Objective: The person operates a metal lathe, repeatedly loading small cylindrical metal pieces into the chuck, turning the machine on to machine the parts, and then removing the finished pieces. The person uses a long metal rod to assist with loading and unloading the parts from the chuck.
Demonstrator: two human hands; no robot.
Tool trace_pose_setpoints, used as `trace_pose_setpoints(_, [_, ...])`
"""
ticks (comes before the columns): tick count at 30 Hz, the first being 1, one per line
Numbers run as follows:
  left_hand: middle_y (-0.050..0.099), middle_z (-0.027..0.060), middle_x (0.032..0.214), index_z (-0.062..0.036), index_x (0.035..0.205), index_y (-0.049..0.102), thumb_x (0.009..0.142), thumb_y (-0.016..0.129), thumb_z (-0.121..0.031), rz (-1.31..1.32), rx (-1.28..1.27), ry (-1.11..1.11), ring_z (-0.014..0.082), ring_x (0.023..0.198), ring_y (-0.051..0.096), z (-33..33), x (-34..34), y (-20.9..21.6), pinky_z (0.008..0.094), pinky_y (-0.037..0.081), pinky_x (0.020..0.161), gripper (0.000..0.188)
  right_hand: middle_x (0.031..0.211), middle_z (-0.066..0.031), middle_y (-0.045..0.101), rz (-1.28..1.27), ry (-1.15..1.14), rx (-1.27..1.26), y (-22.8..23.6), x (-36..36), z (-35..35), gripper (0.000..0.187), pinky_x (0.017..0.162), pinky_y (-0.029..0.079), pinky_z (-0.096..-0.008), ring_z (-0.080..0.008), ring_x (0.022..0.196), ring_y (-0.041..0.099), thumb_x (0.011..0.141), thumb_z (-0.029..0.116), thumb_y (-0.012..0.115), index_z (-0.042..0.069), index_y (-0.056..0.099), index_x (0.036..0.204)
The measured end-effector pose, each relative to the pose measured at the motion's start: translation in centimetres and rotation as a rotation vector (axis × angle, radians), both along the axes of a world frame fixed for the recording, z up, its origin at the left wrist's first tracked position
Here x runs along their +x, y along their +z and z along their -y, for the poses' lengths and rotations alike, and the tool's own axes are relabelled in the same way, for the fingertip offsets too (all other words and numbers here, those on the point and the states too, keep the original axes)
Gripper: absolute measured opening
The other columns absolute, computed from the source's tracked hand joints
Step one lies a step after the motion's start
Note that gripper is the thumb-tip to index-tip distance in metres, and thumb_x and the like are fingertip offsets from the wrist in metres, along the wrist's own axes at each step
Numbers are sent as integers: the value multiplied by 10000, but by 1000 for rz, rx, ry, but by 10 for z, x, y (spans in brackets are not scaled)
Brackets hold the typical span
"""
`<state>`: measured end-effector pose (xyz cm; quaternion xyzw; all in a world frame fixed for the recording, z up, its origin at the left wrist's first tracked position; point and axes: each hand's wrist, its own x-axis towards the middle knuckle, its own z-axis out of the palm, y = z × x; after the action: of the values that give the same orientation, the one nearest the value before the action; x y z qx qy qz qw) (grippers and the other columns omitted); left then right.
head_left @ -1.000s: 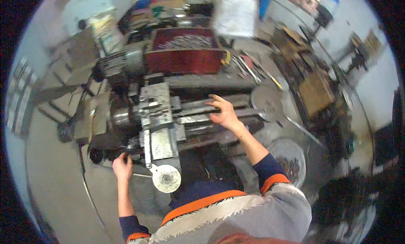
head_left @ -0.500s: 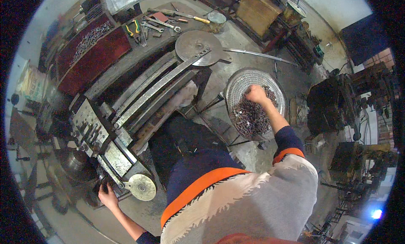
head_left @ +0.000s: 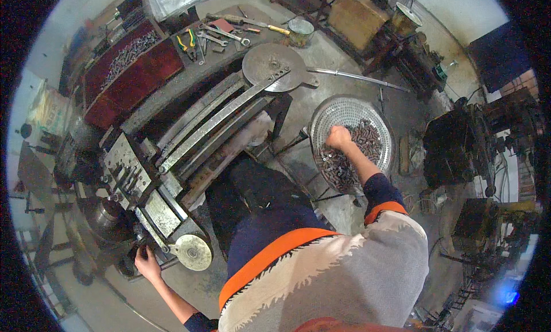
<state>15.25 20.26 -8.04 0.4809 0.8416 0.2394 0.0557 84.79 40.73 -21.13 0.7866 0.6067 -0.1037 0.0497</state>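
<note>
My right hand (head_left: 338,137) is closed over the left part of a round perforated metal tray (head_left: 333,111). What its fingers hold, if anything, is too small to make out. Below and to the right of it lies a heap of small dark metal pieces (head_left: 364,145). At the lower left, my left hand (head_left: 148,264) has its fingers curled at a dark part at the near end of a long metal machine (head_left: 161,215); what they grip is hidden. Next to that hand is a round pale disc (head_left: 193,253) on the machine.
A large round plate (head_left: 274,67) with a long metal lever (head_left: 359,79) sits at the machine's far end. Wrenches (head_left: 229,39), pliers (head_left: 186,45) and a yellow-handled tool (head_left: 278,29) lie on the bench beyond. Red bins (head_left: 143,73) stand at the left, dark machinery (head_left: 450,142) at the right.
My right hand has moved left and slightly nearer over the tray, away from its far middle. My left hand stays at the same spot on the machine. The whole view has shifted slightly.
</note>
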Motion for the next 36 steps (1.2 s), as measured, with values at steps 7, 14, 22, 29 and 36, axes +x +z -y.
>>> trace_pose_setpoints(7, [639,185,810,77,930,599,824,587,-131,27,-18,-94,225,722,608,-5,-5,7,332,454,670,234,929,-167,622,-368,151,319,52,-23,7,371,782,477,-365,-324,884,599,602,201,617,10,661,916])
trace_pose_setpoints(14, [627,57,819,62,1012,595,846,569,-93,247,229,-66,90,738,542,-19,37,83,238,449,673,229,1129,-168,514,-942,952,558,153,-187,-11,536,812,466,-339,-284,988,552,517,87,553,2,616,1042])
trace_pose_setpoints(22, [626,131,674,20,889,643,808,616,-221,415,291,-488,191,618,624,-77,133,132,313,475,593,256,1087,-210,518,-1093,1526,525,233,-357,13,553,811,460,-378,-350,935,552,482,31,548,2,607,1031])
trace_pose_setpoints(29, [539,77,540,33,736,614,837,598,-208,692,301,-500,71,536,458,-80,132,103,284,378,484,262,969,-162,544,-1064,1685,463,249,-394,24,439,681,472,-390,-329,810,543,501,88,616,45,631,938])
trace_pose_setpoints(36, [656,115,745,1,908,633,830,586,-209,584,185,-494,166,668,626,-63,102,109,321,487,636,229,838,-91,587,-825,1802,247,262,-431,16,268,634,466,-385,-301,760,549,515,110,617,72,642,779])
